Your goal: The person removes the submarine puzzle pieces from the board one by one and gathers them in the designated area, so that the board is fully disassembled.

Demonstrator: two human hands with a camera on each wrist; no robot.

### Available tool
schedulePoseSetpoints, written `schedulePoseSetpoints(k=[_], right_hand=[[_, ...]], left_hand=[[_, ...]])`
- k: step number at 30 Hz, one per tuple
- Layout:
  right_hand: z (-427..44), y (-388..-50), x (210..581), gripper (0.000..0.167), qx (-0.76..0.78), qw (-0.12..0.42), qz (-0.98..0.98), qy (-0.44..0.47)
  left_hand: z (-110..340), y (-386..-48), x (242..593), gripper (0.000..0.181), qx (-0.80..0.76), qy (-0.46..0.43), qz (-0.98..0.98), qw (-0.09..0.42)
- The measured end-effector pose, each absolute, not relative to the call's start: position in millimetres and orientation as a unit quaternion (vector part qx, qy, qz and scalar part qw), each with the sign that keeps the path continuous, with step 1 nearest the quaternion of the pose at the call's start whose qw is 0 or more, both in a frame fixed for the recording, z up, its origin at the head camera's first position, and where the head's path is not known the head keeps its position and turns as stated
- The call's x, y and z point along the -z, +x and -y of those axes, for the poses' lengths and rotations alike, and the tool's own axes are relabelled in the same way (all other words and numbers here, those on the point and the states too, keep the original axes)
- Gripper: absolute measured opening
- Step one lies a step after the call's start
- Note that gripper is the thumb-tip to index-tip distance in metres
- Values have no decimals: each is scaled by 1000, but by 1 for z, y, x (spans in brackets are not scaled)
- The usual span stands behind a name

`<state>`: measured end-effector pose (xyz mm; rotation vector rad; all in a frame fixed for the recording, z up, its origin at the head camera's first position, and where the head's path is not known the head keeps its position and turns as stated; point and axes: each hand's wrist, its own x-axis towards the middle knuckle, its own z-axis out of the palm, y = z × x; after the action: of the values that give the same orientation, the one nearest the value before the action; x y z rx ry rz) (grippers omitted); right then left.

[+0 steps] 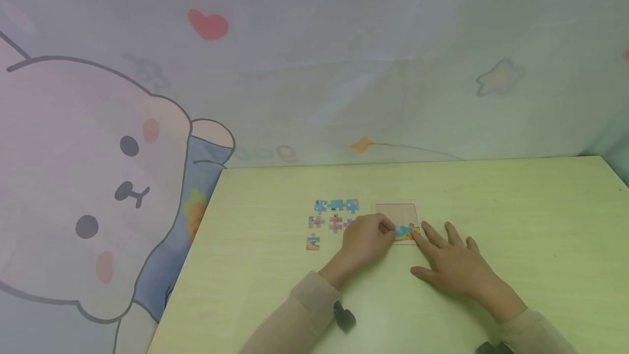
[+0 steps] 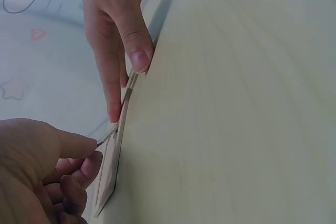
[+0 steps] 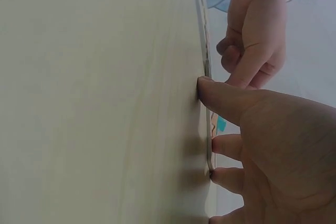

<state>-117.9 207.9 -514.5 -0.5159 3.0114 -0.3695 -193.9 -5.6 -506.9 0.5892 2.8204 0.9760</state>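
Note:
A square wooden puzzle tray (image 1: 395, 213) lies on the table, with blue and yellow jigsaw pieces (image 1: 407, 232) along its near edge. At the tray's near left corner, my left hand (image 1: 368, 239) pinches a thin jigsaw piece (image 2: 107, 136) between thumb and index finger. That piece looks tilted in the left wrist view, and its picture is hidden. Spread over the tray's near right side is my right hand (image 1: 454, 266). Its index fingertip touches the pieces in the tray; the thumb rests on the table. The right wrist view shows its fingers extended along the tray edge.
Loose jigsaw pieces (image 1: 336, 205) lie in rows left of the tray, some partly behind my left hand. One single piece (image 1: 313, 243) sits nearest me. A printed cloth (image 1: 314, 70) with a cartoon bear hangs behind and left of the table (image 1: 516, 206).

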Motion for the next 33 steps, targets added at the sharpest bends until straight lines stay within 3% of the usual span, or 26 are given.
schedulePoseSetpoints(k=[20, 33], right_hand=[[-209, -118, 517, 80, 118, 32, -977, -174], [-210, -118, 516, 81, 118, 29, -977, -178]], left_hand=[[92, -170, 495, 11, -339, 150, -928, 29], [138, -175, 490, 12, -311, 143, -940, 18]])
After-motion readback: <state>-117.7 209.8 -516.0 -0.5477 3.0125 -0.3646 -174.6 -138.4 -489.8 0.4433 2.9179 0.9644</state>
